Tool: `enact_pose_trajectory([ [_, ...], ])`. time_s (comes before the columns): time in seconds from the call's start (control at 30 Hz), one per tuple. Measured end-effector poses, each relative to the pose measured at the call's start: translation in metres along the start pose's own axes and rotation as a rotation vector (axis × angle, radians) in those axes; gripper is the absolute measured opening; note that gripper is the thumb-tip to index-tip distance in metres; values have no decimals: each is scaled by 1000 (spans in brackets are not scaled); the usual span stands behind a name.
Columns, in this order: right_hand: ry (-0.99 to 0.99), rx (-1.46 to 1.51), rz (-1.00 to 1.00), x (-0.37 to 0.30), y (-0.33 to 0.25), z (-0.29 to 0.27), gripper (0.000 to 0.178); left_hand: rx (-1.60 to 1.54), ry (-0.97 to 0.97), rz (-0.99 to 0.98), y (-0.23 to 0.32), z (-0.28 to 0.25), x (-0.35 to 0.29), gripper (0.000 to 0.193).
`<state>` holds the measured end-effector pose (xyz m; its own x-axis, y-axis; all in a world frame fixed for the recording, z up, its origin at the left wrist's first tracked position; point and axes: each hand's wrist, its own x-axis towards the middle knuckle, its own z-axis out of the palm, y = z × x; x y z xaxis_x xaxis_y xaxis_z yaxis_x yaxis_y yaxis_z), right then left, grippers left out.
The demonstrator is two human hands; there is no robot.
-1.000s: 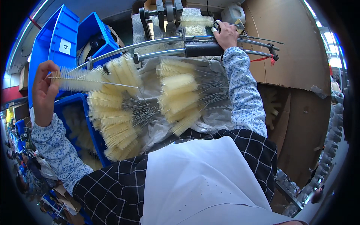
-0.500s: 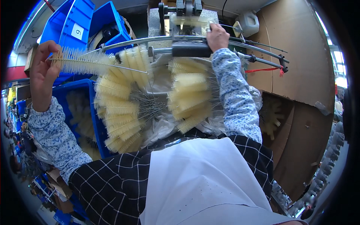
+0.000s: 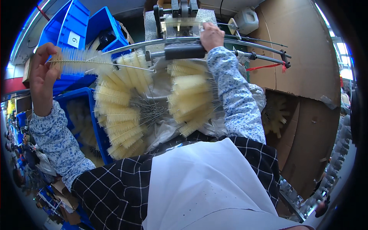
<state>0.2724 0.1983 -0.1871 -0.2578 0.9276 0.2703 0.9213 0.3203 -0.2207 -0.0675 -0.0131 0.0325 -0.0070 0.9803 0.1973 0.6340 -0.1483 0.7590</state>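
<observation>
My left hand (image 3: 43,76) is closed on the bristled end of a pale wire-stemmed bottle brush (image 3: 84,62), raised at the left. Its bare wire stem points right, toward the pile. At the back, my right hand (image 3: 212,37) is closed at the right end of the black cylinder (image 3: 184,51) on a metal machine (image 3: 186,8); what its fingers grip is hidden. Just beyond that cylinder, another bristled brush (image 3: 180,22) lies across the machine. Two fanned piles of cream brushes, the left pile (image 3: 117,105) and the right pile (image 3: 190,96), lie before me, stems inward on the left.
Blue bins (image 3: 73,28) stand at back left, and a blue crate (image 3: 92,111) with brushes sits beside my left arm. Curved metal rails (image 3: 264,45) cross to the right, with a red ribbon (image 3: 268,67). Cardboard (image 3: 303,57) and a white jug (image 3: 246,20) stand right.
The scene has shifted slightly left in view. A blurred part by the black cylinder now looks sharp, and bristles on the machine show more clearly. Both hands keep their places.
</observation>
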Motion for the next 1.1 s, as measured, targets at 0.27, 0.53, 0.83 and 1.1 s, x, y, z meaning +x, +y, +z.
enact_pose_trajectory([
  [0.27,-71,111,40,16,116,-18,26,-128,140,23,-5,7,1,33],
  [0.53,-305,-76,-81,39,161,-44,26,-520,-146,-61,-15,66,46,30],
  [0.83,-721,728,-241,-25,78,-147,44,-655,-340,-19,-1,154,80,23],
  [1.1,-429,1095,-191,-60,-18,-92,21,-478,-305,-18,2,189,73,28],
])
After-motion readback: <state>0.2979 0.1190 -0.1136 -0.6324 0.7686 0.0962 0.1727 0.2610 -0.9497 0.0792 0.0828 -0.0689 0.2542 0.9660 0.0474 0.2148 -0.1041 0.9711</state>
